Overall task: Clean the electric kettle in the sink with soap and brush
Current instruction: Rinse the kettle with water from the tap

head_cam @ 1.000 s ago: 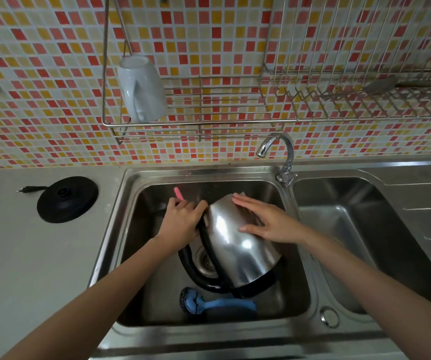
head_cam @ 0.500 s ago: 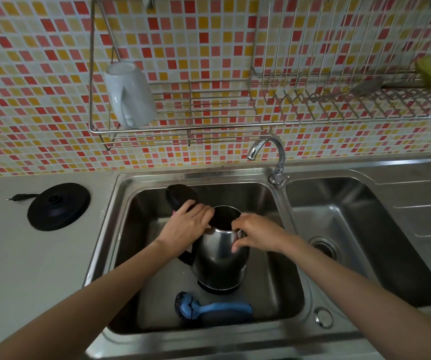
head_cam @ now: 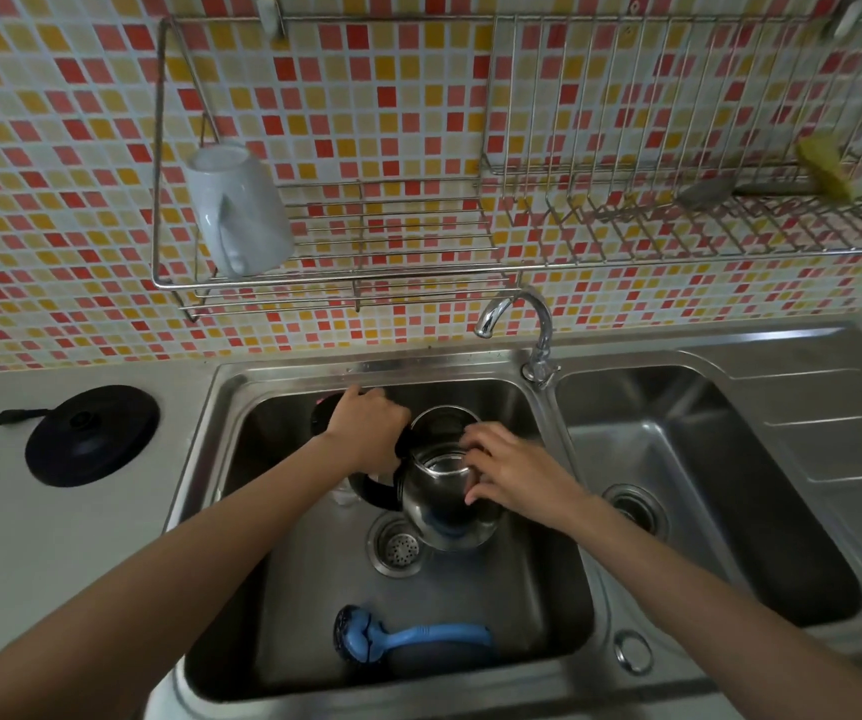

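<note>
Both hands hold the kettle (head_cam: pixel 444 511): my left hand (head_cam: pixel 366 433) grips its black handle (head_cam: pixel 372 493), my right hand (head_cam: pixel 517 475) curls over the open rim. It stands mouth-up mid-basin in the sink (head_cam: pixel 366 368), beside the drain (head_cam: pixel 398 548). I judge the smooth rounded steel could slip and tip once soapy. A blue plastic brush (head_cam: pixel 418 636) lies by the near wall.

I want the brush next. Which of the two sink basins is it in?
The left basin, where the blue brush lies near its front wall, with the kettle. The right basin shows only its drain.
</note>
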